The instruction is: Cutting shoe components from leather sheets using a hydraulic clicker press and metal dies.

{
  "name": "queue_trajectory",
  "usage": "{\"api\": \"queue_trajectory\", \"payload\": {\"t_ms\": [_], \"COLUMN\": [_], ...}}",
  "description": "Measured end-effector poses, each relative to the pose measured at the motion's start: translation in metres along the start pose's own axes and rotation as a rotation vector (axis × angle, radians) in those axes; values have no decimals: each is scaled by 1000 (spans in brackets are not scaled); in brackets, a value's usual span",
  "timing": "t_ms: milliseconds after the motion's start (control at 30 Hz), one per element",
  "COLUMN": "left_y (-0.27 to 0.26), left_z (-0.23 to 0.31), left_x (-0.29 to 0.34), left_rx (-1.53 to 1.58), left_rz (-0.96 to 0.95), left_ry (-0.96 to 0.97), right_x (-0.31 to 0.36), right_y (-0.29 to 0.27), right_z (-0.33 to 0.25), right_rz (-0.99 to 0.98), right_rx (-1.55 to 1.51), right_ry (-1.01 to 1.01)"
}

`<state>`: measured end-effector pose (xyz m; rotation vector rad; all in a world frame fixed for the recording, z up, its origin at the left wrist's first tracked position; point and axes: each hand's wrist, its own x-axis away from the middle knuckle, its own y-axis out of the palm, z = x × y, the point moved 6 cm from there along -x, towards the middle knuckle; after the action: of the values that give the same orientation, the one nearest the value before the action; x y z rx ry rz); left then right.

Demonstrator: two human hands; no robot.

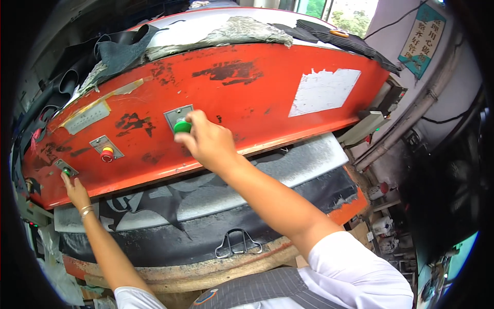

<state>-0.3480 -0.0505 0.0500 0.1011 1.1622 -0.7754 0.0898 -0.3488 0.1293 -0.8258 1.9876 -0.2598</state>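
Note:
A large red machine beam (242, 113) spans the view in front of me. My right hand (210, 138) is at the green mushroom push button (181, 127) on its metal plate, thumb and fingers closed around the button's edge. Farther left and lower, my left hand (78, 194) reaches up with stretched fingers, its fingertips at a smaller green button (67, 171). Between the two hands sits a red button with a yellow collar (107, 154), untouched. Under the beam lies a pale board (303, 157) with dark cut sheet pieces (157, 208) on it.
A bent thin metal frame (237, 247) rests on the black front surface (190, 247). Dark sheets (329, 36) and a grey rag-like piece (231, 33) lie on top of the beam. A white paper (325, 92) sticks to its face; a pipe (406, 129) runs along the right wall.

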Motion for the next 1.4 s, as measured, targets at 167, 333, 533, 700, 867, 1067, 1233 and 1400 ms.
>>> {"api": "queue_trajectory", "payload": {"t_ms": [167, 333, 533, 700, 867, 1067, 1233, 1400], "left_y": [-17, -97, -169, -169, -175, -201, -206, -212], "left_z": [21, 174, 278, 297, 284, 256, 239, 216], "left_x": [31, 198, 323, 325, 349, 391, 421, 443], "left_rx": [301, 421, 416, 322, 263, 218, 179, 146], "left_rz": [-554, -910, -1182, -995, -911, -738, -678, -623], "left_ry": [-138, -54, 73, 128, 132, 163, 214, 187], "right_x": [36, 189, 300, 306, 325, 252, 172, 168], "right_y": [-8, -34, -88, -87, -82, -115, -115, -85], "right_z": [20, 57, 19, 15, 22, 92, 181, 196], "right_rz": [-14, -608, -915, -725, -809, -588, -253, -280], "right_rx": [-84, 120, 162, 301, 260, 312, 722, 644], "right_ry": [57, 169, 166, 135, 83, 241, 372, 485]}}
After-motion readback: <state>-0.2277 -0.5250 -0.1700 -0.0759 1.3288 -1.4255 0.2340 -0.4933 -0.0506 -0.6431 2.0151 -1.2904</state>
